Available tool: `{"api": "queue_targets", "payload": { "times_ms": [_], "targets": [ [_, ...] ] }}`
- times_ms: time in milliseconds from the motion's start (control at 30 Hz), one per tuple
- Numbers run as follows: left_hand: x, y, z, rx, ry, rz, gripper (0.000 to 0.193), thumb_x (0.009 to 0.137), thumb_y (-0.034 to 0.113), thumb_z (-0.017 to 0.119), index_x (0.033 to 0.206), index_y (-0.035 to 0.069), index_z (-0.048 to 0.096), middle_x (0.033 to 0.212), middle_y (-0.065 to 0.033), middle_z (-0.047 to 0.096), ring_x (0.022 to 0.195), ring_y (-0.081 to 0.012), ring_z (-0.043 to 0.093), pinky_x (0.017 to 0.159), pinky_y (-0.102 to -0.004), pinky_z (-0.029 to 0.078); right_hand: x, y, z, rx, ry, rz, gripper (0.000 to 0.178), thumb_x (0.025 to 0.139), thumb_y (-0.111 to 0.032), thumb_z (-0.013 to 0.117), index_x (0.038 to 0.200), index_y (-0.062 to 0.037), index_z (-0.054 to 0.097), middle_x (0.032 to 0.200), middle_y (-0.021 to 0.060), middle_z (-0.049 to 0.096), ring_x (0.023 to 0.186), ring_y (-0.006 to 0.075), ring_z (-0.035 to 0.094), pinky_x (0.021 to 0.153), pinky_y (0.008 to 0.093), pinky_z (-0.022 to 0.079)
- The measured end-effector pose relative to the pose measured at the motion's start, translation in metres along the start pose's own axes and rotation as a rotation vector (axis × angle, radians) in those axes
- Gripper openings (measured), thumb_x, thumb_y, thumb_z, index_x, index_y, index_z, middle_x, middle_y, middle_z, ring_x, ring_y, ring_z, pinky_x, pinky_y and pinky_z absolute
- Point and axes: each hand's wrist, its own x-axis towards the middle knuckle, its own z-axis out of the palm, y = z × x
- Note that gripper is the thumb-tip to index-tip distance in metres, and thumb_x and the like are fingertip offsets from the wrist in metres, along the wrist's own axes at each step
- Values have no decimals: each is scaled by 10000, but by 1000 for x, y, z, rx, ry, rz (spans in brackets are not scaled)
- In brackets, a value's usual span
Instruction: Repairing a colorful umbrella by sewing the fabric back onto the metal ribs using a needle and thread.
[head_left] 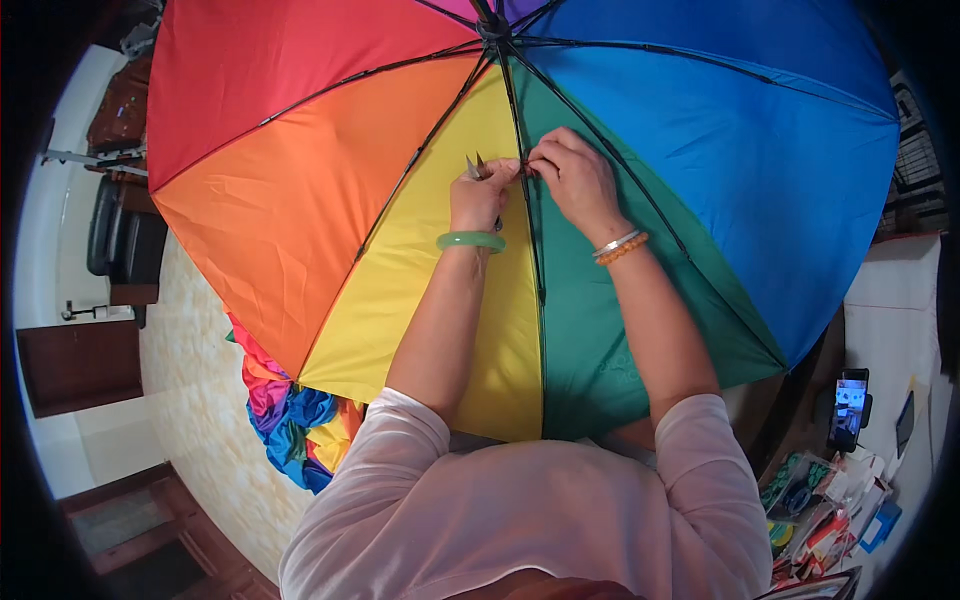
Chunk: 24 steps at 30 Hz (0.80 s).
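Observation:
A large rainbow umbrella (400, 170) is spread open with its inner side and black ribs facing me. My left hand (484, 196) lies over the yellow panel and is closed on small metal snips (474, 166), whose pointed blades stick out above the fingers. Its thumb and fingertip also pinch at the black rib (532, 232) between the yellow and green panels. On the green side, my right hand (580, 188) has its fingertips pinched together at the same spot on the rib. Whatever small thing lies between those fingertips is too small to make out.
Crumpled multicoloured fabric (300, 425) lies on the floor at the lower left. A black chair (130, 235) stands by the left wall. On the right, a white-covered table (890, 330) bears a phone on a holder (849, 408) and packets (825, 530).

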Motion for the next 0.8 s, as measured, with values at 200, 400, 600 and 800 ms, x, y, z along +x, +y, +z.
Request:
{"api": "queue_targets", "payload": {
  "times_ms": [200,400,600,800],
  "targets": [
    [-14,4,3,10,41,25,117,792,66,686,888,18,641,716,-12,576,498,-45,402,449,-166,297,5,-4,-15,106,41,72,73,849,-26,529,860,-30,600,757,38,586,628,159,553,578,269,448],
    [-9,-22,9,28,12,307,169,747,-23,695,893,-3,611,745,-36,590,609,-88,499,596,-188,418,4,-29,-27,827,83,513,69,906,-62,488,874,-31,541,672,26,536,575,119,510,528,248,428],
    [-12,-25,10,12,60,388,180,756,-12,693,924,-5,627,730,-22,600,605,-83,501,588,-179,403,4,-20,-55,856,557,346,68,923,-61,471,984,-33,482,631,12,494,531,105,459,502,242,414],
    [-22,-11,12,78,122,217,161,777,29,694,933,0,665,723,-12,616,561,-60,467,532,-158,367,2,-34,-49,858,620,265,115,929,-59,463,1032,-21,498,622,18,474,534,107,449,522,239,424]
  ]
}}
